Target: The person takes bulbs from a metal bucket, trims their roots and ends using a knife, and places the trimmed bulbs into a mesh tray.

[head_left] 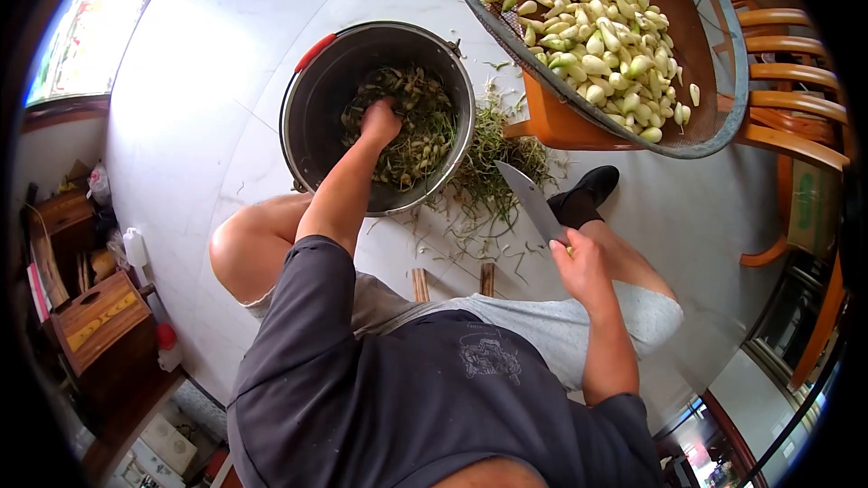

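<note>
My left hand (381, 121) reaches down into a dark metal bucket (312, 149) with a red grip on its handle. It touches the untrimmed bulbs with green stalks (413, 140) heaped inside; its fingertips are hidden, so I cannot tell whether it grips any. In my right hand (580, 262) is a kitchen cleaver (529, 201), its broad blade pointing up and left toward the bucket. Something small and yellowish-green shows by the fingers on the handle. Trimmed white bulbs (601, 45) lie piled in a round mesh sieve (737, 81) at upper right.
Cut green stalks and roots (506, 158) are strewn over the pale tiled floor (199, 126) beside the bucket. The sieve rests above an orange-brown stool (553, 113). A wooden chair (791, 90) stands at the right. My shoe (597, 188) is close to the cleaver. Wooden cabinets (99, 321) line the left.
</note>
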`<control>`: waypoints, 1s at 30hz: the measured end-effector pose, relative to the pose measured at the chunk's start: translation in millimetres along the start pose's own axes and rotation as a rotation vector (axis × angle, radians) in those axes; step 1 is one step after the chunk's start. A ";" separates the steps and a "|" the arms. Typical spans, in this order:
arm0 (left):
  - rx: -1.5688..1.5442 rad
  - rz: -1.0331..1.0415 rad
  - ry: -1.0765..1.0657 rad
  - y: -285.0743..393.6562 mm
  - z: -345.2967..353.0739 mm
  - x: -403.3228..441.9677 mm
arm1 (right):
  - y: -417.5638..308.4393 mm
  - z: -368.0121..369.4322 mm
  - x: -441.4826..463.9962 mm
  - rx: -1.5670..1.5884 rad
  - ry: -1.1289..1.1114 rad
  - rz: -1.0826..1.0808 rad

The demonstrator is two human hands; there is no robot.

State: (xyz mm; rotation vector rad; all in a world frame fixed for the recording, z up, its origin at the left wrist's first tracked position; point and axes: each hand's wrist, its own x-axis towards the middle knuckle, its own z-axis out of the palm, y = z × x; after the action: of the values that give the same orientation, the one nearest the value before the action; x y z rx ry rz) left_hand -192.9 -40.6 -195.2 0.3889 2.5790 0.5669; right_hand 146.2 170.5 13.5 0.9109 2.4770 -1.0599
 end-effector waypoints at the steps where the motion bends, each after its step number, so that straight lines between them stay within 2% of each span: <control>1: -0.030 0.003 -0.031 0.7 -2.2 -1.0 | -1.9 -1.2 -1.7 -0.002 -0.006 0.004; 3: -0.085 0.010 -0.092 -2.0 -9.7 -2.5 | -12.4 -4.5 -5.7 0.057 0.021 -0.008; 6: -0.379 -0.001 -0.075 -1.3 -21.4 -11.7 | -12.4 -6.1 -10.0 0.068 0.051 -0.056; 7: -0.487 0.039 -0.113 1.7 -29.3 -17.2 | -12.0 -6.6 -11.0 0.060 0.061 -0.079; 10: -0.745 -0.065 -0.190 23.4 -66.4 -46.0 | -17.3 -9.5 -15.9 0.082 0.068 -0.113; 14: -1.051 -0.043 -0.308 33.0 -96.2 -66.8 | -18.6 -11.4 -22.5 0.076 0.090 -0.160; 18: -1.185 0.015 -0.424 43.2 -110.4 -89.8 | -19.4 -12.3 -26.3 0.064 0.096 -0.187; 19: -1.140 -0.015 -0.345 50.6 -110.4 -97.5 | -18.2 -11.8 -26.7 0.062 0.096 -0.190; 23: -1.213 0.025 -0.334 41.8 -93.9 -98.5 | -11.9 -10.1 -26.6 0.042 0.111 -0.190; 30: -1.438 -0.135 -0.274 28.7 -73.4 -92.2 | -6.9 -7.9 -27.9 0.021 0.117 -0.195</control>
State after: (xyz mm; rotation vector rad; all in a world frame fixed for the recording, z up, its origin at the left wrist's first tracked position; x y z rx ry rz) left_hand -146.2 -72.6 -87.8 -0.2035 1.3703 1.8678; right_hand 162.6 160.5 36.3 0.7698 2.7015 -1.1243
